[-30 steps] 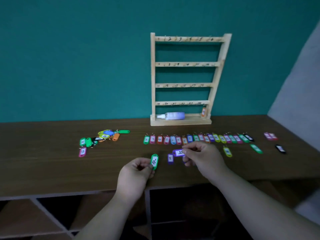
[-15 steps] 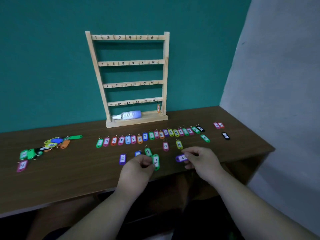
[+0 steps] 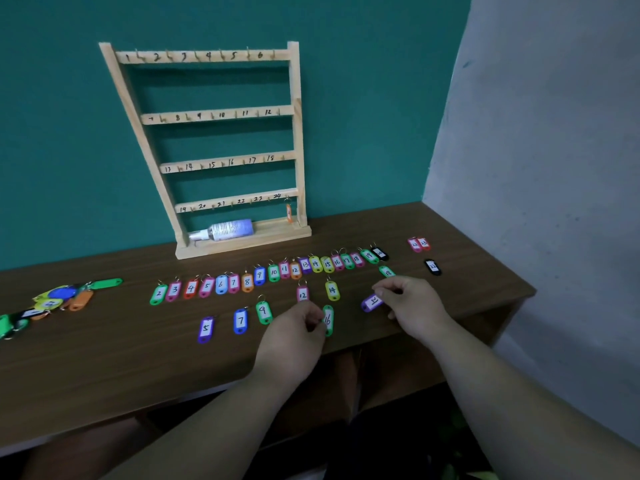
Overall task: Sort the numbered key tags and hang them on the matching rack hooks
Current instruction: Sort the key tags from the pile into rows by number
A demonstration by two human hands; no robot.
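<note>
Sorting looks to be the step in hand, and hardly any hanging has been done. The left hand [image 3: 298, 336] pinches the green tag 16 [image 3: 328, 319] between thumb and fingertips, number up, probably so it can be read against the tags already laid out. The right hand [image 3: 412, 308], apart from the left and at its 3 o'clock, pinches a purple tag [image 3: 372, 302] whose number looks like 21, though I cannot read it for sure. Both tags are low over the table [image 3: 104, 358], near its front edge. At 12 o'clock from the hands a long row [image 3: 263, 275] of tags runs in counting order from 2 at the 9 o'clock end to about 20 at the 3 o'clock end. I take this order as preparation for hanging them hook by hook. Nearer the person lies a looser second row [image 3: 240, 321] showing 5, 7, 9, 12 and 14, each roughly below its twin, so these seem to be duplicates kept out of the main line. On that reading, 16 belongs in this nearer row under the 16 already placed. An unsorted pile [image 3: 62, 299] lies far out at 9 o'clock. At 1 o'clock two red tags [image 3: 418, 244] and a black tag [image 3: 432, 266] lie apart from the rows. The rack [image 3: 138, 133] stands at 11 o'clock against the wall, its numbered hooks bare except for one orange tag [image 3: 289, 213] hanging at 24. A bottle [image 3: 227, 230] lies on the rack's base.
</note>
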